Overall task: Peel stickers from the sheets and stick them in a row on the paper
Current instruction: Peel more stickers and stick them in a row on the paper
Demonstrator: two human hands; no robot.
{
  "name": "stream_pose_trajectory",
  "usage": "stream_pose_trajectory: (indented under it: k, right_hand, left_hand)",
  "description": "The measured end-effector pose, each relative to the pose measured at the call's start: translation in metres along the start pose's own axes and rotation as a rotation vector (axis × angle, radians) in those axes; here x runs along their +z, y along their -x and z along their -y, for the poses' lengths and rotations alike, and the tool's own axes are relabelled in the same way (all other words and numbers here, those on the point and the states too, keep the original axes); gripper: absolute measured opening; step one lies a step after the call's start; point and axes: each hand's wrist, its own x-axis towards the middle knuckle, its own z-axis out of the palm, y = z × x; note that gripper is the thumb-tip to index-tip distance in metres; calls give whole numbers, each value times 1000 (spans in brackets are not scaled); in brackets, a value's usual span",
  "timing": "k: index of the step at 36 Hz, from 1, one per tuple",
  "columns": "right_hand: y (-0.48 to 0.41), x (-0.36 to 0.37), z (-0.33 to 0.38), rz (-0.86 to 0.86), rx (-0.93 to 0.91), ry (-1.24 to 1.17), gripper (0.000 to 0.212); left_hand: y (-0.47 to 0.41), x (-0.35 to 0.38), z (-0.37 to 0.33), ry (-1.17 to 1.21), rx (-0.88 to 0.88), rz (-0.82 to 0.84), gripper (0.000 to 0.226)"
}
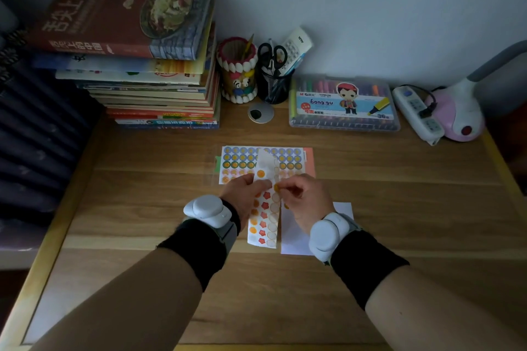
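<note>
My left hand grips a narrow sticker sheet with orange rounds, red stars and several bare rings, held above the wooden desk. My right hand pinches a small orange round sticker at that sheet's right edge. A white paper lies flat under my right wrist, mostly hidden. Behind the hands a wider sticker sheet with blue-and-yellow rounds rests on the desk, over a pink sheet edge.
A tall stack of books stands at the back left. Two pen holders, one with scissors, a marker box, a power strip and a pink lamp base line the back. A round grommet is set in the desk.
</note>
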Motion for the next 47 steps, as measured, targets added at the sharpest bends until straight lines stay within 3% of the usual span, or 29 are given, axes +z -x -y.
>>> stream_pose_trajectory:
  k: [3,7,28,34,47]
  right_hand:
    - [1,0,1,-12,-17,-5,12]
    - [1,-2,3,-16,-72,66,17]
    - [2,-2,6,-15,-137,156,12]
    - [2,-1,6,8,-166,179,12]
    - [0,0,6,65,-162,188,11]
  left_hand:
    - [0,0,0,1,-8,1,30]
    - [-4,-2,2,-6,-1,0,9]
    - [-10,-7,6,-9,-6,11,8]
    - [-6,-5,3,-19,-9,16,31]
    - [-12,-11,8,-125,13,6,7]
